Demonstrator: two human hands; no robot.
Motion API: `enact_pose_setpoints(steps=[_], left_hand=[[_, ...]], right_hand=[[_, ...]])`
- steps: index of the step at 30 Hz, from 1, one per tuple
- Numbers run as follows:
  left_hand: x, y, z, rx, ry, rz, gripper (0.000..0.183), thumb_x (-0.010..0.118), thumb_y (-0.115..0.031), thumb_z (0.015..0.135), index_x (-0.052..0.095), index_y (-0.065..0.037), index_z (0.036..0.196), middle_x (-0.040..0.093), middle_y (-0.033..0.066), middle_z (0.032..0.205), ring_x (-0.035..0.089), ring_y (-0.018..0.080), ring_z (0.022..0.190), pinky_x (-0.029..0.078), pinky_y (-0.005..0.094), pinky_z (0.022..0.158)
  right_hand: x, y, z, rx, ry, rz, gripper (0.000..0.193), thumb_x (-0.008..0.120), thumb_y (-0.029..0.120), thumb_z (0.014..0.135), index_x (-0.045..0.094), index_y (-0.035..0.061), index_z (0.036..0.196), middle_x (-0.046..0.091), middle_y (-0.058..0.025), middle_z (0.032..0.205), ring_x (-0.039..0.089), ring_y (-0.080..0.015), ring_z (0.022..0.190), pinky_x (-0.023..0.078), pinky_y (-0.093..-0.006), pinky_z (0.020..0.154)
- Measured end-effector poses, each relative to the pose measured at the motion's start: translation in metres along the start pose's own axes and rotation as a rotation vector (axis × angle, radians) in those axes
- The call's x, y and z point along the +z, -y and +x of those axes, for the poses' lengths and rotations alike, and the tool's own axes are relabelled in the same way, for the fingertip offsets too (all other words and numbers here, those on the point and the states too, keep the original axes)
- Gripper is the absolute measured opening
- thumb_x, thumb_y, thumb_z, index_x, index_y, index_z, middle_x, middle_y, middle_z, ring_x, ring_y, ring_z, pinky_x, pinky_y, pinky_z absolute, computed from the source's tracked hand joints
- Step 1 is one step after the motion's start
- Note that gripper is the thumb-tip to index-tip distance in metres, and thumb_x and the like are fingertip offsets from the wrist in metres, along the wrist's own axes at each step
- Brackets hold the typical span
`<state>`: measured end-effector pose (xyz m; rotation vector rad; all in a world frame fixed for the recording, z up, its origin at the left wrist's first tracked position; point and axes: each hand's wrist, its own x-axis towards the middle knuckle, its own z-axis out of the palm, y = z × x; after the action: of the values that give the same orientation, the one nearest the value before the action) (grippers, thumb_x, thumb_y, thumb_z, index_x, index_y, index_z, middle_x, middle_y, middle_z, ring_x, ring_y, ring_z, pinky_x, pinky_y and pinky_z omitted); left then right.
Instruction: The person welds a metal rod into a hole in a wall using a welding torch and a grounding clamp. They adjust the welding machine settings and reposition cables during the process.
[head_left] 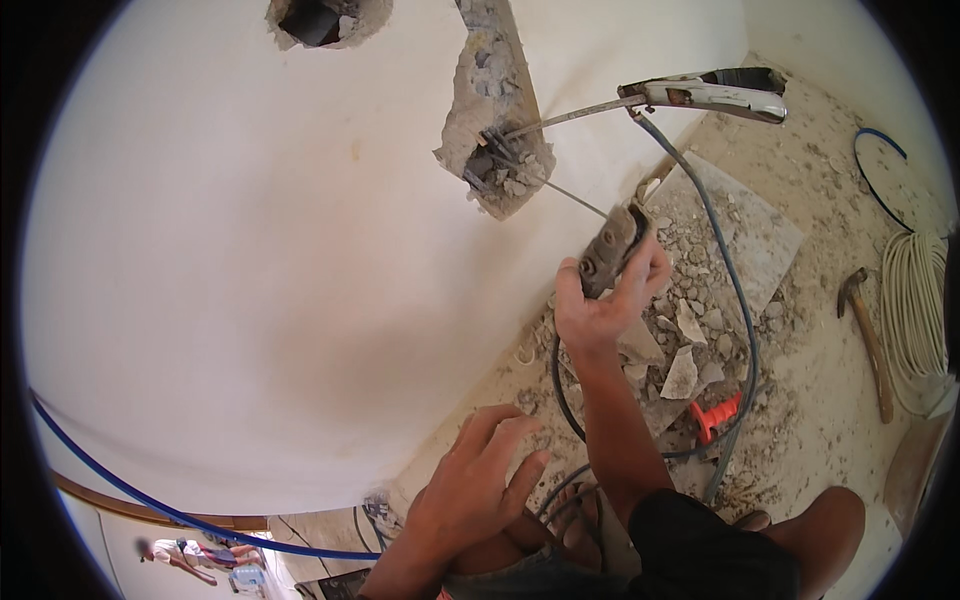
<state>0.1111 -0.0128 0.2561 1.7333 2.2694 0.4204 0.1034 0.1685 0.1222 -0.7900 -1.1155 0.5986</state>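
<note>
My right hand (pixel 610 305) grips a dusty, dark grey block-like piece (pixel 608 252) with round fittings on its face; its exact kind I cannot make out. A thin rod or wire (pixel 575 195) runs between this piece and a broken-out cavity (pixel 490 170) in the white wall. Low in front of the wall, my left hand (pixel 485 475) has its fingers apart and holds nothing. Above my right hand a shiny metal fixture (pixel 715 97) juts out at the end of a thin rod (pixel 575 118) from the same cavity. A blue-grey hose (pixel 715 210) hangs from the fixture.
Rubble (pixel 685 330) covers the floor by the wall, partly on a pale slab (pixel 765 225). A red-orange handle guard (pixel 715 415), a hammer (pixel 868 340) and a coil of pale cable (pixel 912 305) lie rightward. A blue tube (pixel 200 525) crosses lower left; another person (pixel 190 555) is far behind it.
</note>
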Motion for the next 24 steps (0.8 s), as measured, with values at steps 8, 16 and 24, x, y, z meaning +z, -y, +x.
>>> enact_pose_setpoints(steps=[8, 16, 24], left_hand=[[0.001, -0.003, 0.002, 0.009, -0.003, -0.007, 0.027, 0.068, -0.015, 0.086, 0.059, -0.005, 0.109, 0.057, 0.0149, 0.108, 0.061, 0.0303, 0.090, 0.054, 0.0346, 0.066], [-0.001, -0.008, 0.002, -0.050, 0.026, -0.059, 0.027, 0.067, -0.015, 0.086, 0.058, -0.004, 0.109, 0.057, 0.0157, 0.107, 0.060, 0.0326, 0.092, 0.050, 0.0366, 0.074], [-0.004, -0.013, 0.002, -0.070, 0.038, -0.037, 0.026, 0.067, -0.014, 0.086, 0.059, -0.004, 0.108, 0.057, 0.0155, 0.107, 0.060, 0.0319, 0.093, 0.051, 0.0359, 0.074]], right_hand=[[-0.004, -0.007, 0.001, -0.093, -0.097, -0.028, 0.084, 0.070, 0.001, 0.063, 0.032, -0.0078, 0.138, 0.034, -0.0227, 0.120, 0.045, -0.0325, 0.100, 0.046, -0.0392, 0.081], [-0.001, -0.007, -0.001, -0.142, -0.109, -0.023, 0.086, 0.071, 0.002, 0.063, 0.032, -0.0063, 0.139, 0.033, -0.0241, 0.121, 0.045, -0.0335, 0.099, 0.045, -0.0405, 0.081], [-0.007, -0.009, 0.000, -0.109, -0.160, 0.019, 0.082, 0.070, 0.001, 0.064, 0.035, -0.0071, 0.137, 0.034, -0.0245, 0.120, 0.040, -0.0332, 0.105, 0.043, -0.0410, 0.081]])
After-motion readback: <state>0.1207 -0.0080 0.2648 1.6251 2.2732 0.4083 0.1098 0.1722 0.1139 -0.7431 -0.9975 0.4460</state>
